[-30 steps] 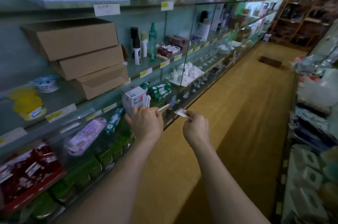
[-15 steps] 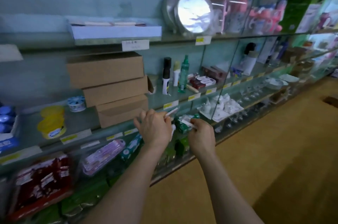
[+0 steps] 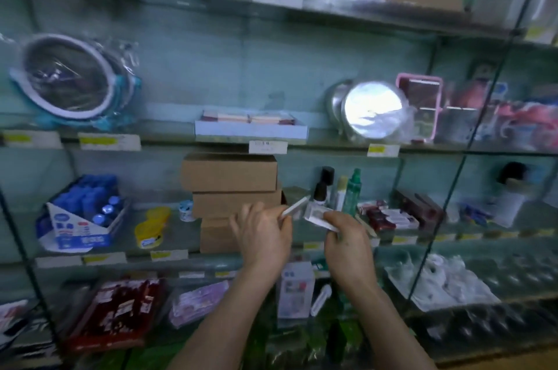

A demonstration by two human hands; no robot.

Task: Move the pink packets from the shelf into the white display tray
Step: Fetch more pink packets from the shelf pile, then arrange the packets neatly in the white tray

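My left hand (image 3: 262,233) pinches a thin pale packet (image 3: 294,207) that sticks out up and to the right. My right hand (image 3: 347,241) grips another flat pale packet (image 3: 317,216) edge-on. Both hands hover in front of the middle glass shelf, below the white display tray (image 3: 250,130), which sits on the shelf above and holds several pink and pale packets (image 3: 250,118) lying flat. The picture is blurred, so the held packets' colour is unclear.
Three stacked cardboard boxes (image 3: 229,188) stand just behind my left hand. Bottles (image 3: 351,191) and small red boxes (image 3: 383,217) sit to the right. A round mirror (image 3: 373,110) stands right of the tray. Blue bottles (image 3: 87,209) and yellow tubs (image 3: 152,227) are at left.
My view has swung left and upward, from the aisle to the shelf face. Both hands have risen with their packets from the lower shelf to in front of the cardboard boxes.
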